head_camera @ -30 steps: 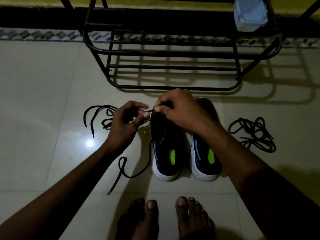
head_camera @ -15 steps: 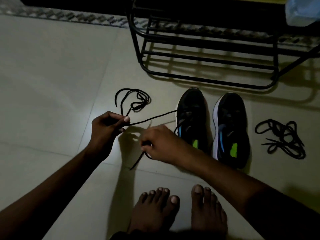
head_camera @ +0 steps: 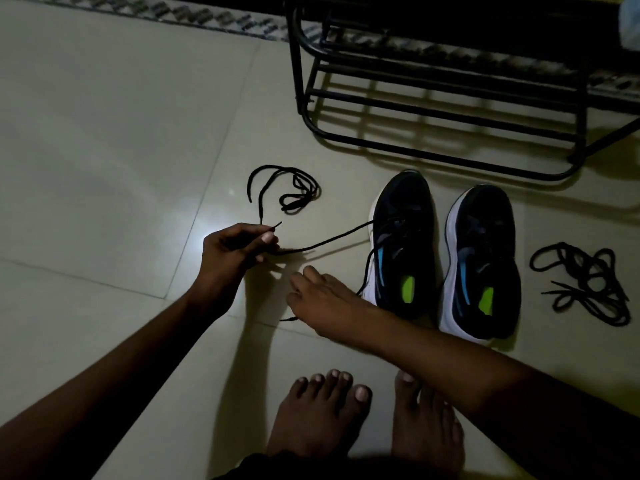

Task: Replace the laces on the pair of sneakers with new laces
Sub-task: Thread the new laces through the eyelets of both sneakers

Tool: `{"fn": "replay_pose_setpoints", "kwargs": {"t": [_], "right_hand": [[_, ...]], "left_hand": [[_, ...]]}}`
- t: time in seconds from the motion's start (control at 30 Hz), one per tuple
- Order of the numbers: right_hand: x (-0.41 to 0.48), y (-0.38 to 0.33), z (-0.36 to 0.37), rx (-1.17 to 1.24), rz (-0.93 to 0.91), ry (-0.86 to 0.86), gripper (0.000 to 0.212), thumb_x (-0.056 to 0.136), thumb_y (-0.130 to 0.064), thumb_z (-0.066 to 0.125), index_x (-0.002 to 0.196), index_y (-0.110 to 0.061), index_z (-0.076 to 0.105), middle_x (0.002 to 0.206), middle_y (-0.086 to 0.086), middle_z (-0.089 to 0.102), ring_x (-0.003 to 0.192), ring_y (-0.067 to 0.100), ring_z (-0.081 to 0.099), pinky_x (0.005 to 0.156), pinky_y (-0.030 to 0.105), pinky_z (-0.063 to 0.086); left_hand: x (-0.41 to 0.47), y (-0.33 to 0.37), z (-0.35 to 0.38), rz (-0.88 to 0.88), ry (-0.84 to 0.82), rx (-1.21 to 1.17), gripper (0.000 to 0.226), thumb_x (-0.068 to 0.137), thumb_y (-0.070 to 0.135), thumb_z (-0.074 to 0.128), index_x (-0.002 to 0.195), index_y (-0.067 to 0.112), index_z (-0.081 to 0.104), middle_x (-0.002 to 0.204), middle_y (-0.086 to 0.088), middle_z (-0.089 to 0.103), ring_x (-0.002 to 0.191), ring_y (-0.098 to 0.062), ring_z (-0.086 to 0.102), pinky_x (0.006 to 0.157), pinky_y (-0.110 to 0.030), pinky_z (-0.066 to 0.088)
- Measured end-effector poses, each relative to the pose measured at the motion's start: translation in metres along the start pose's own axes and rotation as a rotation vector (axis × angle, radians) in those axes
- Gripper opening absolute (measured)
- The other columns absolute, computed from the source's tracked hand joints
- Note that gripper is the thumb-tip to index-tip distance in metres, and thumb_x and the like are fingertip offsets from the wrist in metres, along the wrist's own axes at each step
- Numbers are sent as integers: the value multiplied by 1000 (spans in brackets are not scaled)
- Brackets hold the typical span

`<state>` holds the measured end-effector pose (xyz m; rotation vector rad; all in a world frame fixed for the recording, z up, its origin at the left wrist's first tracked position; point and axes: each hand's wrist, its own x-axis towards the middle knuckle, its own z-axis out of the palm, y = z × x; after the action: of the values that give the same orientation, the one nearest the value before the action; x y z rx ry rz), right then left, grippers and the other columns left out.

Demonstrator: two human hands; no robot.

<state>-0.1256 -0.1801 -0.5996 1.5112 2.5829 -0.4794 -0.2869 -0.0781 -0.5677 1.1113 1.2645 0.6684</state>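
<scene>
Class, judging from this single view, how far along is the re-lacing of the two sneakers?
Done: little; one lace runs through only the front eyelets of the left sneaker. In hand: the left hand pinches one end, and the right hand is over the other end on the floor. Left: the remaining eyelets, then the unlaced right sneaker. Loose laces and a lace pile lie beside the shoes.

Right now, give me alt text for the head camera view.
The left hand pinches one end of a black lace threaded through the left sneaker, while the right hand reaches toward its other end on the floor. Two loose lace bundles flank the pair.
</scene>
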Motion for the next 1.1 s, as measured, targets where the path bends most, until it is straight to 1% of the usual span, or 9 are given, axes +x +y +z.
{"fn": "replay_pose_setpoints", "kwargs": {"t": [0.07,0.17,0.3,0.37,0.47,0.57,0.7,0.87,1.1], "right_hand": [[0,1,-4,4,21,15,37,73,3,51,108,-6,59,111,14,58,103,33,52,72,39,41],[-3,8,-30,279,147,-1,46,82,3,52,126,-10,48,114,12,63,109,32,54,89,41,39],[-26,31,-84,1024,450,267,31,89,5,55,114,-11,66,88,4,69,86,23,70,82,39,59],[-44,51,-115,1150,548,398,22,94,3,57,108,-6,72,79,5,72,80,22,74,81,38,61],[-77,79,-162,1119,558,530,9,92,-2,65,95,-3,73,76,8,75,75,16,75,79,34,60],[-109,97,-210,1076,554,690,2,92,-5,67,92,-4,67,75,5,76,71,22,73,68,37,54],[-143,108,-276,1020,505,936,12,96,-6,63,89,3,67,79,7,77,65,4,69,58,18,48],[-166,106,-337,887,508,1109,13,96,-9,65,94,-1,75,82,8,75,59,-5,62,52,10,44],[-186,104,-397,754,486,1246,17,95,-19,68,86,-8,76,68,2,70,54,4,59,53,20,45]], "left_hand": [[1,4,3,-5,-8,-1,12,92,16,73,97,6,75,93,-19,75,94,-33,72,79,-38,51],[3,14,10,-3,-34,-19,15,95,17,68,97,3,74,94,-18,73,93,-27,70,81,-38,50],[10,47,27,55,-83,15,7,91,20,72,90,16,78,87,0,74,85,-13,67,79,-34,48],[11,71,39,125,-132,18,9,86,19,73,91,12,76,84,2,74,77,-11,64,72,-28,47],[10,108,58,209,-204,13,6,86,10,71,90,6,70,82,-2,72,75,-13,66,65,-21,49],[8,143,76,287,-232,32,3,89,6,70,89,5,67,80,-8,70,84,-23,68,72,-28,50],[-3,194,102,384,-246,33,14,88,11,73,89,0,65,92,-21,73,86,-20,68,76,-32,48],[-14,242,132,407,-305,66,7,87,14,77,85,11,71,83,-4,75,80,-14,68,68,-30,43],[-38,292,163,545,-330,128,4,88,-1,72,91,-4,72,81,-13,77,75,-13,74,61,-15,51]]}}
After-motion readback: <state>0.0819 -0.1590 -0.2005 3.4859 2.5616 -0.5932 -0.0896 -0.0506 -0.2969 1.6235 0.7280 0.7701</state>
